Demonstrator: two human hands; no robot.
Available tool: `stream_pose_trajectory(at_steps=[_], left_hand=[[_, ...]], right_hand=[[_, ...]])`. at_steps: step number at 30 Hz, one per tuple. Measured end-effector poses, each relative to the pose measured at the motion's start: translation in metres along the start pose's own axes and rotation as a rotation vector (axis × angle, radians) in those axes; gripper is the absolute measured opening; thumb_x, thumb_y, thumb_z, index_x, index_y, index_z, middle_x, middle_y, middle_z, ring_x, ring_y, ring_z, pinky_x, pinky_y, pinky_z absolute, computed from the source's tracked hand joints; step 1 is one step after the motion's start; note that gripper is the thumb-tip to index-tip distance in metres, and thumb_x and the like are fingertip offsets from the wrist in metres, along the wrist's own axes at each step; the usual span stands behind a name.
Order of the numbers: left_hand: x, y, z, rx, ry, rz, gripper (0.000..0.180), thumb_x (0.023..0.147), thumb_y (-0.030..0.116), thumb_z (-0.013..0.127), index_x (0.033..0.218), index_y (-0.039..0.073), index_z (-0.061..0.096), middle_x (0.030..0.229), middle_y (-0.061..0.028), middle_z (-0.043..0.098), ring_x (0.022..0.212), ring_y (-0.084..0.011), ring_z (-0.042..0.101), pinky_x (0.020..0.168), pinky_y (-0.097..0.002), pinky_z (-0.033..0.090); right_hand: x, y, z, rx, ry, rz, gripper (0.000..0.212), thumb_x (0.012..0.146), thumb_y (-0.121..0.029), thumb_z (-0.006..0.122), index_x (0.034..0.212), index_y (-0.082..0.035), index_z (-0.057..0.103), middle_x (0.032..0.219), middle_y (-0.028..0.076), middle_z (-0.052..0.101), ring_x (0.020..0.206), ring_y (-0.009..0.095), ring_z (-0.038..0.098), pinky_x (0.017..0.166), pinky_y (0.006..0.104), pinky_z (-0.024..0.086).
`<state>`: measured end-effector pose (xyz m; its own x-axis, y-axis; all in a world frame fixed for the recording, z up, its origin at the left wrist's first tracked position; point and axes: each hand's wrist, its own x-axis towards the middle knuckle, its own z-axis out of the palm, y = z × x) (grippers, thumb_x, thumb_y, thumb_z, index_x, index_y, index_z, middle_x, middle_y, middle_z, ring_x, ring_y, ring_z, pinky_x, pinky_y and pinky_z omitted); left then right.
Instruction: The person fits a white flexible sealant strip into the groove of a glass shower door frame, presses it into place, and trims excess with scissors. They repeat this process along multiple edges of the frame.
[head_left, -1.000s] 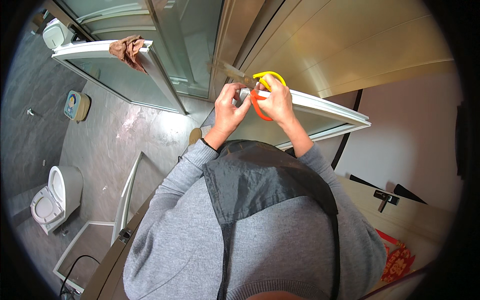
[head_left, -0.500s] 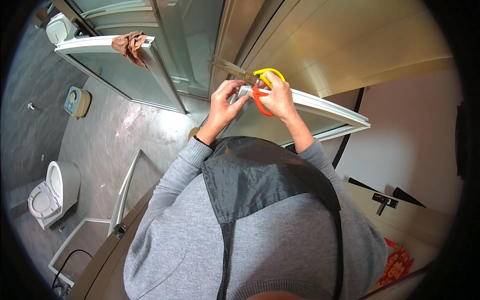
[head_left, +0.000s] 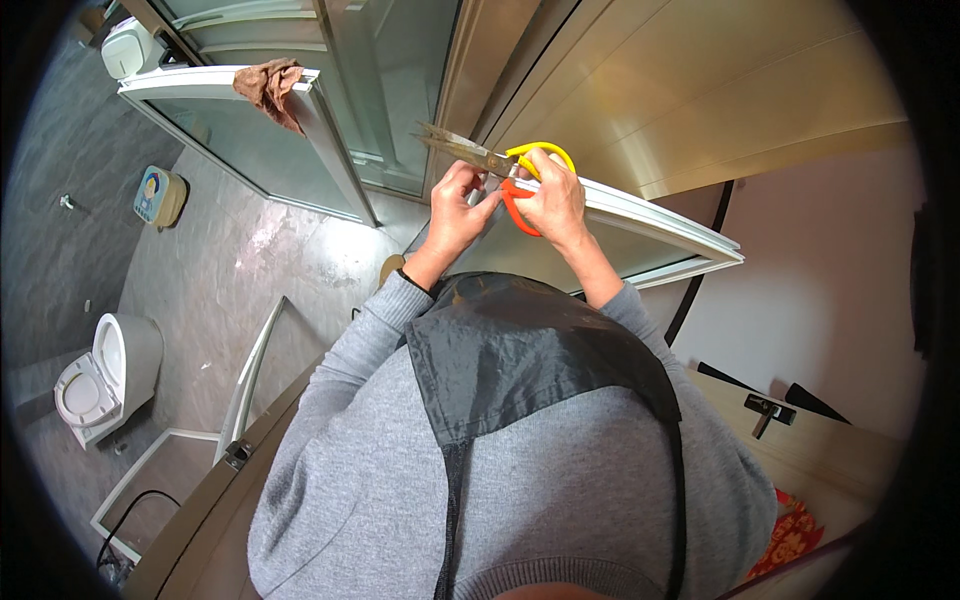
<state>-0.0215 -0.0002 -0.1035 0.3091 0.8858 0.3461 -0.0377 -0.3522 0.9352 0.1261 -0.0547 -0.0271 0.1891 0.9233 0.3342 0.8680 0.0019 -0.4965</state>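
Observation:
My right hand (head_left: 556,200) grips a pair of scissors (head_left: 470,152) by its handles, one loop yellow and the other red-orange. The metal blades look worn and point to the upper left, a little apart at the tips. Just left of the handles, my left hand (head_left: 456,222) has its fingers bent and its thumb drawn in beside the lower blade. What those fingers pinch is hidden. Both hands are over the near end of a white-framed glass panel (head_left: 660,225), which runs off to the right beneath my right wrist.
A brown cloth (head_left: 270,92) hangs over another white-framed glass panel (head_left: 345,160). On the grey floor at left stand a toilet (head_left: 125,350) and a small stool-like item (head_left: 160,197). A gold-toned panel (head_left: 700,90) rises ahead; a door handle (head_left: 768,410) lies at right.
The scissors have turned slightly, and their blades show more clearly above my left hand. My left hand has shifted slightly right and down. The view has moved a little.

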Motion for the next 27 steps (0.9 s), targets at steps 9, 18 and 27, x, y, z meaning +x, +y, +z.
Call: stream_pose_trajectory(at_steps=[9, 18, 27], left_hand=[[-0.007, 0.007, 0.009, 0.019, 0.056, 0.017, 0.035, 0.078, 0.003, 0.078, 0.111, -0.002, 0.066, 0.106, -0.0072, 0.064, 0.082, -0.0135, 0.059, 0.074, -0.0273, 0.052], [-0.014, 0.002, 0.012, -0.020, 0.074, 0.000, 0.036, 0.080, 0.000, 0.074, 0.115, -0.003, 0.064, 0.110, -0.0073, 0.062, 0.089, -0.0124, 0.059, 0.081, -0.0252, 0.051], [-0.011, 0.004, 0.018, 0.253, 0.194, 0.197, 0.035, 0.075, 0.006, 0.076, 0.106, 0.000, 0.060, 0.101, -0.0134, 0.066, 0.087, -0.0280, 0.066, 0.074, -0.0366, 0.057]], right_hand=[[0.008, 0.017, -0.012, 0.251, -0.158, 0.069, 0.037, 0.077, -0.022, 0.081, 0.109, -0.009, 0.066, 0.088, 0.005, 0.072, 0.086, 0.029, 0.071, 0.074, 0.0411, 0.055], [0.007, 0.016, -0.005, 0.082, -0.109, 0.014, 0.040, 0.073, -0.028, 0.085, 0.103, -0.010, 0.066, 0.088, 0.005, 0.071, 0.084, 0.030, 0.070, 0.072, 0.0426, 0.055], [0.004, 0.011, -0.003, 0.079, -0.047, -0.031, 0.038, 0.072, -0.027, 0.084, 0.100, -0.010, 0.065, 0.086, 0.007, 0.069, 0.083, 0.031, 0.069, 0.069, 0.0446, 0.054]])
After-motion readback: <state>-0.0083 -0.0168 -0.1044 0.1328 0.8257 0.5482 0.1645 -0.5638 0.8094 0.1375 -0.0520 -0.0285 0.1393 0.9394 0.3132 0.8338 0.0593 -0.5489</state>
